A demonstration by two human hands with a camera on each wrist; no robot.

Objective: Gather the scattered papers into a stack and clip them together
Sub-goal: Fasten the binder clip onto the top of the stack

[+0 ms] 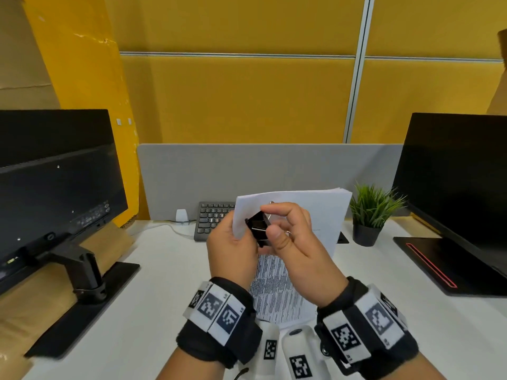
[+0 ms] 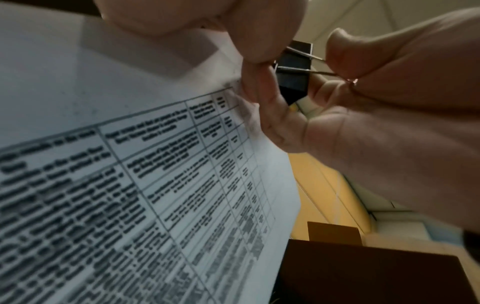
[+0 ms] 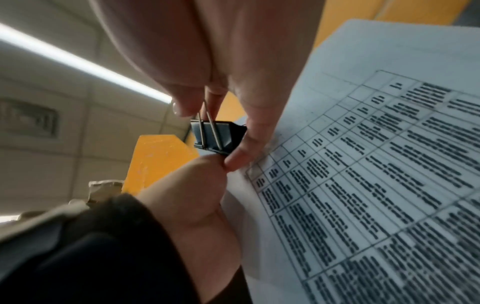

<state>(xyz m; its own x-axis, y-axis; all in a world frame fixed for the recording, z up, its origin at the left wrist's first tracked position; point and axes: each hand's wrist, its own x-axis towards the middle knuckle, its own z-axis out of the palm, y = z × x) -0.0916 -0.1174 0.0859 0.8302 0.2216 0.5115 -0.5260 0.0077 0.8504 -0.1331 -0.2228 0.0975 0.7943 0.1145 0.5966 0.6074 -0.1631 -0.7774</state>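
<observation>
Left hand (image 1: 227, 252) grips stack (image 1: 301, 212) off desk (image 1: 153, 292). Right hand (image 1: 293, 242) pinches clip (image 1: 258, 229) levers at stack's corner; bite on paper unclear.

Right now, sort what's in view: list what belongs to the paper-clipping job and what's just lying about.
Job:
- papers, held up off the desk
- binder clip, at the papers' edge
- left hand, holding the papers
- right hand, pinching the clip's wire handles

Lying about:
- keyboard
- plant
- left monitor
- right monitor
- white charger
</observation>
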